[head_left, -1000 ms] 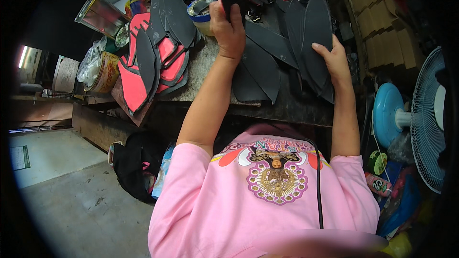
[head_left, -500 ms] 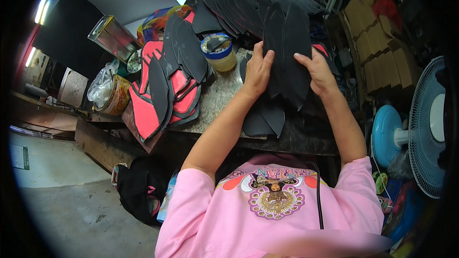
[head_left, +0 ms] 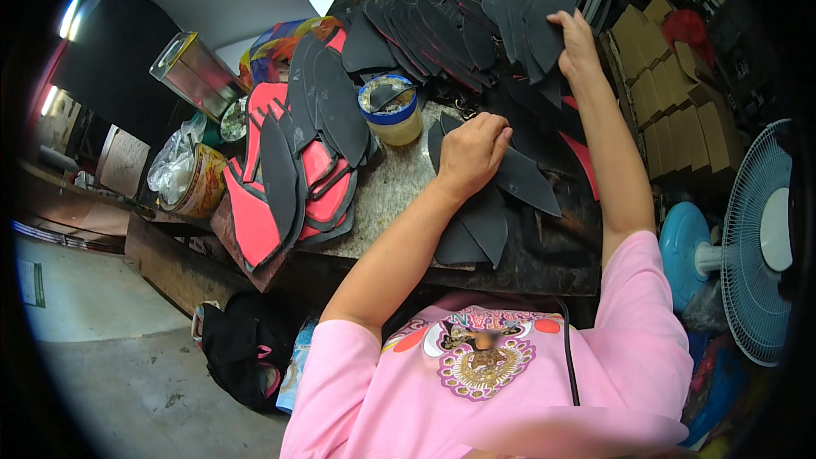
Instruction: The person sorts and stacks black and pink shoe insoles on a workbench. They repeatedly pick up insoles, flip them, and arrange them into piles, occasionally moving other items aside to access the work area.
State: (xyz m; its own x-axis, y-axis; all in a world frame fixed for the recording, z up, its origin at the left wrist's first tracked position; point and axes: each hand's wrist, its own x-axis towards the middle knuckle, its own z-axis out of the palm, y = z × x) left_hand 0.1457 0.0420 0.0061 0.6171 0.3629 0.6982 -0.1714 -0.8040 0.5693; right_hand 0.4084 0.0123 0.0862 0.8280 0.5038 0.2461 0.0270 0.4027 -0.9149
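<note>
My right hand (head_left: pixel 578 47) grips a fanned stack of black, pointed, leaf-shaped cut sheet pieces (head_left: pixel 533 8) at the far right of the workbench. Lower and nearer the middle, my left hand (head_left: pixel 476 153) is closed with fingers curled down on a black leaf-shaped piece (head_left: pixel 527 180); its fingertips are partly hidden. More black pieces (head_left: pixel 478 234) lie under and in front of that hand. To its left stands a clear tub (head_left: pixel 398 129) with a blue rim, holding yellowish stuff and a dark spreader-like tool.
Piles of black and red cut pieces (head_left: pixel 327 102) cover the bench's left, and a row of black ones (head_left: pixel 433 30) lies behind. A metal can (head_left: pixel 194 68) and a yellow bucket (head_left: pixel 204 178) stand left. Cardboard boxes (head_left: pixel 684 110) and a fan (head_left: pixel 756 242) are right.
Both hands were on one stack over the bench. Now the right hand has carried a stack to the far right, while the left has let go of it and moved down over the lower pieces.
</note>
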